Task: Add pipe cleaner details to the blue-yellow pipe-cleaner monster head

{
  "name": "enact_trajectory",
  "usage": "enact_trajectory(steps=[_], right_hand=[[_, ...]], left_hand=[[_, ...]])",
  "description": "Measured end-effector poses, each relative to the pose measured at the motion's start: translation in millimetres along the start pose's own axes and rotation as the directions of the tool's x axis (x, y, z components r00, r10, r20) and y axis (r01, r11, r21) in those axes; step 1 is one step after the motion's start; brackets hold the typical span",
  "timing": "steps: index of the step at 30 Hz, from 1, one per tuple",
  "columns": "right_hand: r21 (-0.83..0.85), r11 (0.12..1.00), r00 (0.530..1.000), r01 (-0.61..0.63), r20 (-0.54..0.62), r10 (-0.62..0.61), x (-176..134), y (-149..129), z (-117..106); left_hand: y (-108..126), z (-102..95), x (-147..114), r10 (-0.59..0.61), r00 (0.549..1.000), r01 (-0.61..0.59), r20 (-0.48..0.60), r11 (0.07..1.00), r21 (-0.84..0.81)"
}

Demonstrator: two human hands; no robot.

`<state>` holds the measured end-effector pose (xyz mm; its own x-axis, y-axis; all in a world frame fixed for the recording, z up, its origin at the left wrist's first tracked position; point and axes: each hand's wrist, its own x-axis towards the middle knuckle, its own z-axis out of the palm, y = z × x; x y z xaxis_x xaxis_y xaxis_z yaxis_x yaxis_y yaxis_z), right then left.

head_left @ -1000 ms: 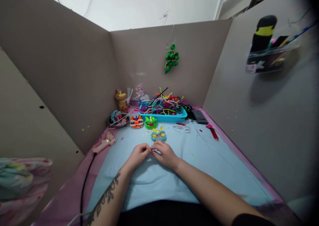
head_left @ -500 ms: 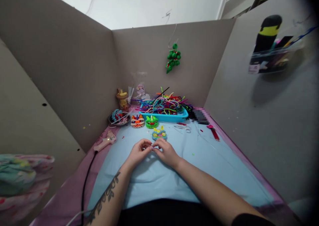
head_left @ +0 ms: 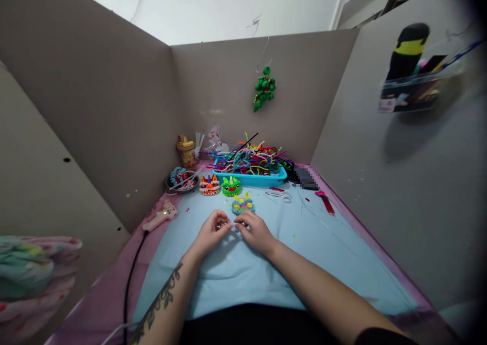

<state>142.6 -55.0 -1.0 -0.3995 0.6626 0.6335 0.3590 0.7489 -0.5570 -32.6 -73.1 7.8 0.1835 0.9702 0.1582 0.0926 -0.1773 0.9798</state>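
Observation:
My left hand (head_left: 216,232) and my right hand (head_left: 254,230) are held close together over the light blue cloth (head_left: 243,279), thumbs and fingertips pinched. Anything between the fingertips is too small to make out. Just beyond them lies a blue and yellow pipe-cleaner animal head (head_left: 243,204). Behind it sit an orange and cream head (head_left: 209,185) and a green head (head_left: 232,186), made of the same fuzzy stems.
A blue tray (head_left: 251,179) heaped with coloured pipe cleaners stands at the back. Scissors (head_left: 279,196) and a red-handled tool (head_left: 326,203) lie right. On the left are a pink glue gun (head_left: 162,218), its black cord and a dark bowl (head_left: 181,182). Grey panels enclose three sides.
The fingertips of my two hands have drawn slightly apart. Everything on the cloth stays where it was.

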Motion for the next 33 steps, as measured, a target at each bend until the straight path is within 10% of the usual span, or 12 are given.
enact_trajectory(steps=[15,23,33], right_hand=[[-0.05,0.999,1.0,0.009,0.015,-0.009,1,-5,-3],[-0.031,0.994,0.986,-0.104,-0.131,0.099,4,4,-17],[-0.019,0.985,0.982,-0.171,-0.083,0.169,2,12,-13]], left_hand=[[2,0.2,0,-0.011,1.0,0.011,-0.005,0.999,0.044],[-7,-1.3,-1,0.163,0.985,-0.158,0.046,0.787,0.597],[-4,-3.0,1,0.162,0.984,-0.167,0.075,0.684,0.71]])
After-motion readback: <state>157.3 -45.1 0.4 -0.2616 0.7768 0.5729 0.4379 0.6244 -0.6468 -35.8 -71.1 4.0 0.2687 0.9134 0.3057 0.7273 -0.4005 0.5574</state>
